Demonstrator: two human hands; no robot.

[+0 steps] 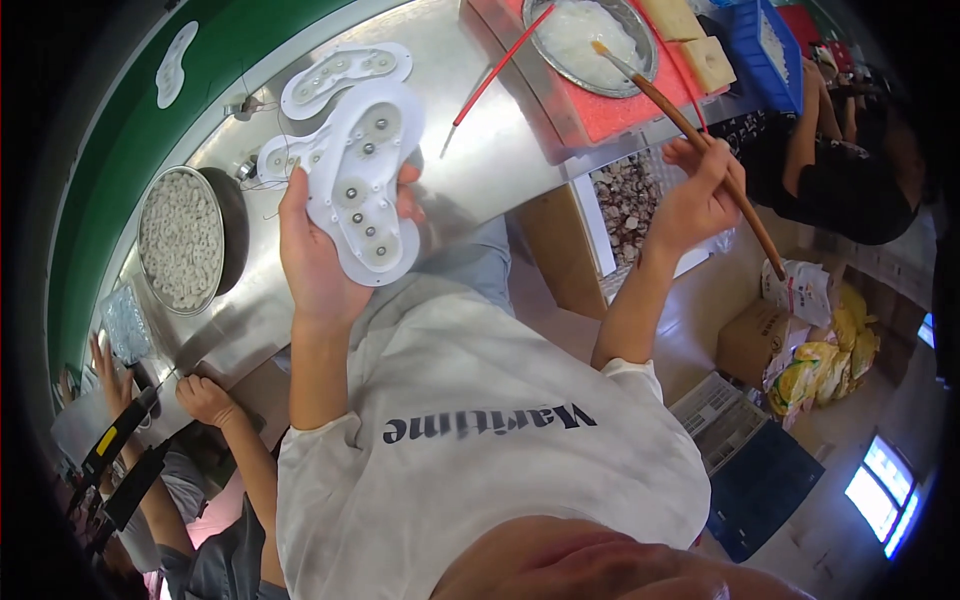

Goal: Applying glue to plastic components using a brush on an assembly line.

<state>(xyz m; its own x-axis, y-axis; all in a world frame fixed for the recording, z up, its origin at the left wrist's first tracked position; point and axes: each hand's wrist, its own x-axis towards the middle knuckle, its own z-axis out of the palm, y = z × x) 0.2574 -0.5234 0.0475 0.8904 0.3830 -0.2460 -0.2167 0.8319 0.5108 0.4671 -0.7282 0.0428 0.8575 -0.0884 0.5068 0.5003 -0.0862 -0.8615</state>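
My left hand (325,260) is closed around the edges of a white insole-shaped plastic piece (335,190), tilted toward me, with several round metal studs in its recessed face. In my right hand (700,195) is a wooden-handled brush (675,115), pinched by its handle. The brush's tip is over the metal bowl (572,86) of white paste (590,30); whether it touches the paste I cannot tell. Just beyond my left hand, two similar white pieces lie on the metal table (450,190), one a plate with round pads (345,75), the other partly hidden (283,160).
A red-lined tray (590,125) holds the bowl, near a red stick (505,65) and yellow sponge blocks (708,65). At left is a bowl (221,265) of small white rings. A blue basket (785,90) stands far right. Other people's hands (210,400) work at lower left.
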